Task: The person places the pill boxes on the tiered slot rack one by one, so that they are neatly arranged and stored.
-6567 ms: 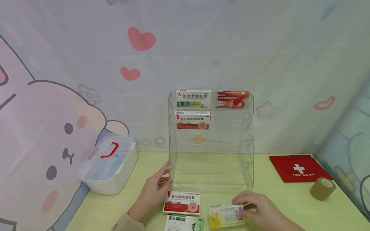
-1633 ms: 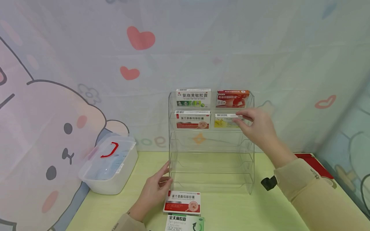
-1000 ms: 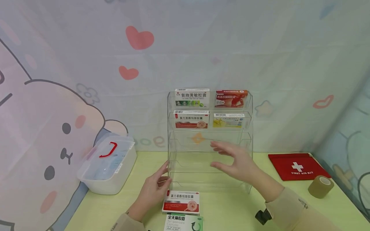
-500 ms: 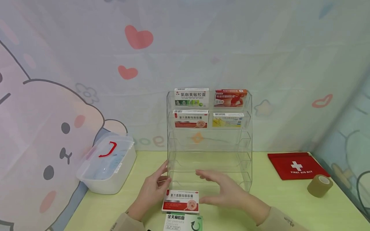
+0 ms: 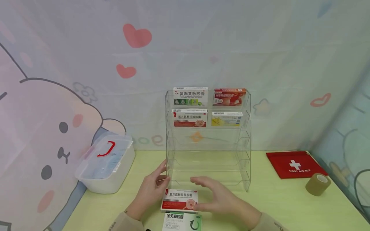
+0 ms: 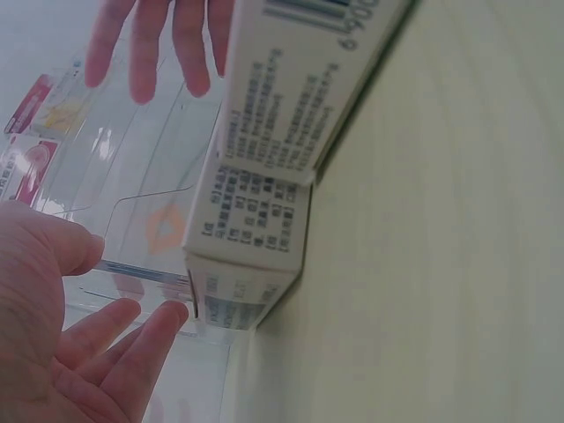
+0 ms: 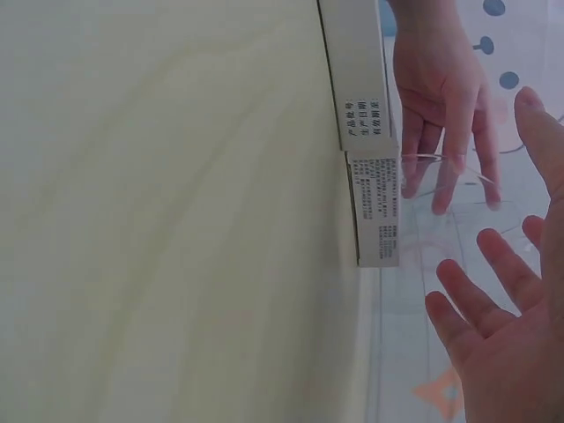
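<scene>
My left hand (image 5: pixel 151 191) grips the lower left side of a clear tiered display rack (image 5: pixel 208 177); in the left wrist view the thumb lies on one side of the panel and fingers on the other. My right hand (image 5: pixel 219 200) hovers with fingers spread at the right end of a red-and-white medicine box (image 5: pixel 179 199), holding nothing. A green-and-white medicine box (image 5: pixel 182 222) lies just in front, cut off by the frame edge. Up on the rack stand a green-and-white box (image 5: pixel 190 97), an orange-red box (image 5: pixel 229 97), a red-and-white box (image 5: pixel 190 119) and a yellow-and-white box (image 5: pixel 226 120).
A white lidded bin (image 5: pixel 107 179) with a red handle stands at the left. On the right lie a red first aid pouch (image 5: pixel 295 166) and a roll of brown tape (image 5: pixel 317 185). A printed curtain (image 5: pixel 202 41) hangs behind the table.
The yellow-and-white box went from the table to the rack's second tier, right side. My right hand let go and came down beside the red-and-white box. The left hand stays at the rack.
</scene>
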`<state>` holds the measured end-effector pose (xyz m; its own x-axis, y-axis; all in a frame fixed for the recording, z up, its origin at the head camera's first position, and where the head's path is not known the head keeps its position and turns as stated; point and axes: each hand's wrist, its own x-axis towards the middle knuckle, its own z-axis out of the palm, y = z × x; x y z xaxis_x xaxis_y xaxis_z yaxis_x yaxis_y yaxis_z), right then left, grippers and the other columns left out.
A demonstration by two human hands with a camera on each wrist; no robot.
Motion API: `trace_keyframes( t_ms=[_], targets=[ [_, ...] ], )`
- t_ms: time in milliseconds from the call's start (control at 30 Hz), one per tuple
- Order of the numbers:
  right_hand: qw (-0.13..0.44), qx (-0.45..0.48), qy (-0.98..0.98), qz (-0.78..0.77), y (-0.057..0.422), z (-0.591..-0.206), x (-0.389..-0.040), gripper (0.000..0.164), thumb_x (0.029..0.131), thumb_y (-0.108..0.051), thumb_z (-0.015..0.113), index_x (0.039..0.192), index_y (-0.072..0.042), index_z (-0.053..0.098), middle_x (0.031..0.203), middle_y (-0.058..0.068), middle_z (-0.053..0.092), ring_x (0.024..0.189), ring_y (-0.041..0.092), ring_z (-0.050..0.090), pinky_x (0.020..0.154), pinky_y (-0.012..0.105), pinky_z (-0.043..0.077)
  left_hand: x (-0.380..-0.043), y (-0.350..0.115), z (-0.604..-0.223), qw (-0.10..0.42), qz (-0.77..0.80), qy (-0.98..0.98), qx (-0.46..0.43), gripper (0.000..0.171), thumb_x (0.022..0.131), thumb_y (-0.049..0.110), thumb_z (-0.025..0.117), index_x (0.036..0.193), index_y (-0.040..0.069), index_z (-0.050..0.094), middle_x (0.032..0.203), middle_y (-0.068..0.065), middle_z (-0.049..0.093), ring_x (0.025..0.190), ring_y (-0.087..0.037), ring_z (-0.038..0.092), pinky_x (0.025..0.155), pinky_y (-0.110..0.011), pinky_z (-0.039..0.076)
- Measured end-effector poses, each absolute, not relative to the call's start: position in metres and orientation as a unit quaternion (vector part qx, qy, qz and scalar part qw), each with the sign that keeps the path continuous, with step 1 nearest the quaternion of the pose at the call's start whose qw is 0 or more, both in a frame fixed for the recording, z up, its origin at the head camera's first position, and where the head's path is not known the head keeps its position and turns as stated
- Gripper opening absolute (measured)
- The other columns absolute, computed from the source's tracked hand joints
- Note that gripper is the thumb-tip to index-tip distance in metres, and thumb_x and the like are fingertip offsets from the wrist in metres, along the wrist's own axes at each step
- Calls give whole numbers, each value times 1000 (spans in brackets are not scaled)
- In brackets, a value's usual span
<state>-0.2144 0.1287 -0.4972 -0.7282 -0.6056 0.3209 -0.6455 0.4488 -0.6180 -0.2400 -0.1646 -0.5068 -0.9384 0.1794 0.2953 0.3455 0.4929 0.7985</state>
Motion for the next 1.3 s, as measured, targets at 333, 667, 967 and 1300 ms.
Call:
trace_keyframes(
  t_ms=[333,667,967,1300],
  targets=[
    [63,351,-832,425,128,-510,-213,67,82,-36,87,141,-36,55,139,-18,61,124,17,65,104,34,58,-240,-164,-508,87,-482,-860,-145,75,97,12,70,158,40,36,141,-10,65,110,-20,74,94,-27,62],
    [46,335,-842,421,123,-521,-209,62,87,-47,80,142,-34,56,138,-5,65,121,17,65,105,40,57,-242,-165,-508,90,-476,-863,-145,74,97,12,70,159,34,37,141,-13,65,110,-20,74,94,-27,62],
    [37,325,-855,402,123,-528,-207,66,85,-53,79,141,-23,59,138,-8,65,121,14,66,108,39,55,-241,-166,-507,78,-484,-859,-151,76,98,15,68,156,49,32,144,-12,63,112,-21,74,95,-26,61],
    [74,331,-857,388,121,-535,-205,54,85,-48,80,131,-22,66,133,-9,68,121,11,65,108,35,55,-240,-166,-508,80,-479,-861,-148,76,98,16,69,155,51,32,144,-11,63,113,-21,73,95,-26,61]
  ],
)
